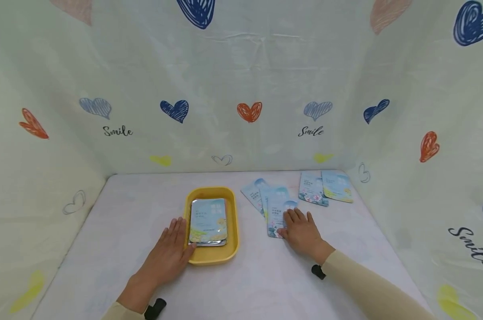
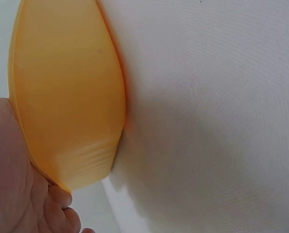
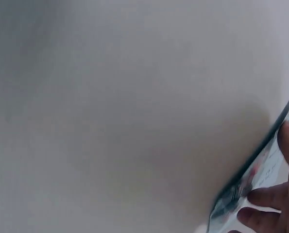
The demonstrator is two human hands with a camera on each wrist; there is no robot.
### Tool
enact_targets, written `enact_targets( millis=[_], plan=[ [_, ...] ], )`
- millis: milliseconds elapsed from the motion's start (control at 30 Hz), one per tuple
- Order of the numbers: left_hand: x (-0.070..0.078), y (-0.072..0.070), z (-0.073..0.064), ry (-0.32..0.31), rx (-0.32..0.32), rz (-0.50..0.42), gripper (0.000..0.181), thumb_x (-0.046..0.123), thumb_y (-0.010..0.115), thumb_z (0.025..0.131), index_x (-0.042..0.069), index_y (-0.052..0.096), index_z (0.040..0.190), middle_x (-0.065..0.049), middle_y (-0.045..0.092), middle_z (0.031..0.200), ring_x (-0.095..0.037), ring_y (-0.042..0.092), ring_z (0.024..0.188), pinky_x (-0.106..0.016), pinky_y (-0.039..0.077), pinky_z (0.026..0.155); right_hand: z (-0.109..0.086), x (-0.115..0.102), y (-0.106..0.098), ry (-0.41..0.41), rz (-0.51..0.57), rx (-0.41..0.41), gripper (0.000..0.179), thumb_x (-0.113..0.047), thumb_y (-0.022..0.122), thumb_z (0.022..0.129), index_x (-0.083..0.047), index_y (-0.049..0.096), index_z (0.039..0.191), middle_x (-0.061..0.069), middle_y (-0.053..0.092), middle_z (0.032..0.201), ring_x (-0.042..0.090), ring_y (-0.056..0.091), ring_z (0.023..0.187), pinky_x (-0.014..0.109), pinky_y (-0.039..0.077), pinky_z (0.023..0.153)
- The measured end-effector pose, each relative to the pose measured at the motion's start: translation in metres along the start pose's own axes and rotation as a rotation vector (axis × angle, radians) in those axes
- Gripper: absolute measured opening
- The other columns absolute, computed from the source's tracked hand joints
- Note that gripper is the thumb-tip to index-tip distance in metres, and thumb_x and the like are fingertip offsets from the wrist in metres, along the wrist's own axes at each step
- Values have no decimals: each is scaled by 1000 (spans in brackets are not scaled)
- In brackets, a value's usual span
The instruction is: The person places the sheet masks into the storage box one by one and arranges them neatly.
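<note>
My left hand (image 1: 167, 255) lies along the left side of a yellow tray (image 1: 232, 222), fingers straight and together at the rim, thumb at its near left corner. In the left wrist view the fingers rest against the outside of the tray (image 2: 69, 92). Inside the tray is a small stack of light-blue sachets (image 1: 208, 220), silver edge showing below. My right hand (image 1: 305, 235) rests on a floral light-blue sachet (image 1: 275, 220), fingertips and thumb touching its printed face. That sachet (image 3: 253, 182) shows its edge in the right wrist view. It overlaps other fanned sachets (image 1: 254, 193).
Two more sachets, one floral (image 1: 312, 186) and one with a yellow corner (image 1: 338, 186), lie overlapping at the back right. A white cloth (image 1: 145, 195) covers the table. Pale curtains (image 1: 241, 66) printed with hearts hang behind and on both sides.
</note>
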State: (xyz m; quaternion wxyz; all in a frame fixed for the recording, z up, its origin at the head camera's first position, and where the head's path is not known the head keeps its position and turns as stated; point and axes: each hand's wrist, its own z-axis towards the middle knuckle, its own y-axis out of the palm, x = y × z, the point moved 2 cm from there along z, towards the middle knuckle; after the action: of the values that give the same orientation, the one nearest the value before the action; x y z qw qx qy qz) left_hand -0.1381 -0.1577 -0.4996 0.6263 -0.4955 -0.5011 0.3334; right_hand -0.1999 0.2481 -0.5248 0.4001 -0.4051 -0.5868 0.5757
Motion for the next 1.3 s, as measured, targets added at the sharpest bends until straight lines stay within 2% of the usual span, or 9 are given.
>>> enact_targets(
  millis=[133, 233, 400, 567, 767, 900, 1100, 1200, 1300],
  plan=[
    [1, 0, -1, -1, 9, 2, 80, 42, 49, 112, -12, 21, 162, -31, 25, 170, -47, 19, 160, -64, 23, 127, 9, 12, -4, -65, -120, 117, 71, -55, 63, 103, 1, 54, 147, 23, 59, 146, 44, 55, 136, 70, 44, 111],
    [2, 0, -1, -2, 16, 8, 80, 42, 50, 111, -13, 21, 162, -31, 26, 170, -47, 20, 160, -64, 24, 127, 19, 28, -7, -68, -166, 142, 78, -63, 64, 99, -3, 55, 148, 19, 60, 143, 41, 56, 132, 65, 46, 109],
    [2, 0, -2, 2, 27, 8, 79, 40, 52, 111, -13, 22, 162, -32, 27, 169, -48, 21, 159, -64, 25, 127, 36, 52, -5, -38, -134, 51, 96, -76, 62, 92, -5, 48, 155, 18, 53, 148, 42, 49, 135, 63, 44, 110],
    [1, 0, -3, -2, 27, 3, 79, 39, 52, 111, -13, 21, 162, -32, 27, 169, -47, 20, 160, -64, 24, 127, 48, 60, -5, -43, -95, -12, 105, -83, 61, 87, -6, 48, 156, 18, 52, 149, 41, 49, 133, 62, 43, 111],
    [0, 2, -1, -22, 3, 0, 80, 42, 49, 111, -11, 19, 163, -30, 24, 171, -47, 18, 161, -63, 22, 128, 53, 62, -4, -62, -95, -30, 104, -87, 58, 85, -7, 53, 151, 17, 53, 145, 38, 50, 127, 59, 45, 107],
    [0, 2, -1, -21, 2, -6, 80, 41, 48, 112, -12, 19, 163, -30, 23, 171, -47, 17, 161, -63, 21, 129, 54, 63, -3, -82, -94, 10, 103, -87, 61, 84, -5, 56, 145, 17, 53, 143, 38, 51, 125, 57, 46, 104],
    [1, 1, 0, -5, 15, -2, 79, 40, 48, 112, -12, 19, 163, -31, 24, 170, -47, 17, 161, -63, 22, 128, 57, 59, -6, -81, -26, 40, 102, -85, 69, 79, -9, 54, 144, 19, 55, 142, 40, 52, 122, 59, 47, 101],
    [2, -1, -1, -4, 16, 2, 79, 39, 50, 112, -12, 19, 163, -31, 25, 170, -47, 18, 160, -62, 23, 128, 60, 53, -10, -54, 58, 3, 100, -79, 74, 79, -10, 49, 147, 19, 57, 135, 36, 58, 107, 56, 52, 94],
    [3, -2, -2, -8, 13, 6, 79, 38, 51, 111, -13, 19, 162, -32, 25, 169, -47, 18, 160, -62, 24, 128, 63, 44, -17, -10, 203, -40, 93, -64, 82, 83, -11, 45, 150, 19, 58, 129, 29, 59, 90, 47, 56, 82]
  ],
)
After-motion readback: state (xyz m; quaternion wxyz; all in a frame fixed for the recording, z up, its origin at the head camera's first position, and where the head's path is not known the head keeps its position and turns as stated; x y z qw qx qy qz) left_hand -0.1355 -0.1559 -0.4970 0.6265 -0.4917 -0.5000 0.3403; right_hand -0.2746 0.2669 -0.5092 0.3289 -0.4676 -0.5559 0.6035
